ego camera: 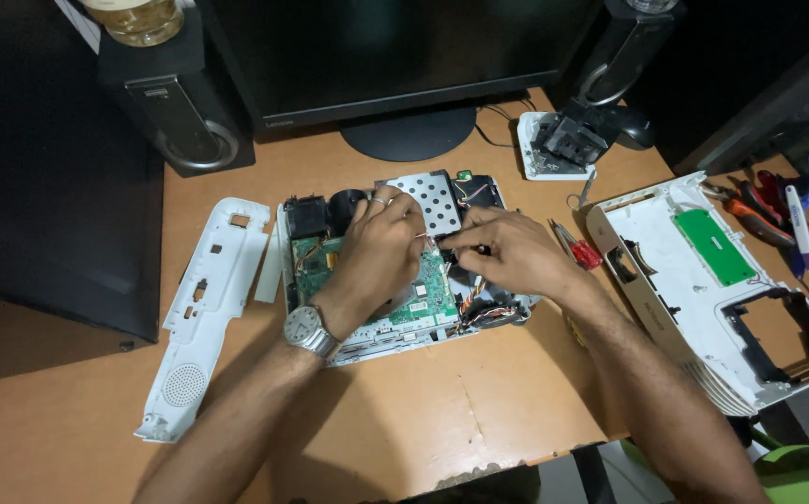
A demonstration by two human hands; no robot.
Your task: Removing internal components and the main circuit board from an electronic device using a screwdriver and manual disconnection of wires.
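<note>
1. the left hand [378, 245] is laid at the centre of the frame over the opened device [395, 266], fingers curled and nearly closed. whether anything is pinched under them cannot be told. a ring is worn on one finger and a metal wristwatch [309, 330] on the wrist.
2. the right hand [507, 250] is set just to the right of it, its fingertips drawn together on a small dark part, seemingly a connector on a thin wire. the hold itself is partly hidden.
3. beneath both hands a green circuit board [428, 294] is exposed, with a perforated metal plate [435, 199] above it and a bundle of coloured wires [479, 308] at the lower right of the chassis.
4. the casing is judged already stripped: a long white side panel [201, 313] lies at centre left, and a white top shell [703, 280] (with a green board inside it) lies at the right.
5. a small removed assembly [554, 145] is set at upper centre right, and a red-handled screwdriver [577, 247] lies just beside the right hand.
6. pliers and a pen [801, 233] are kept at the far right edge.
7. the board, plate and wiring are still seated in the chassis, so the inner work is judged unfinished.
</note>
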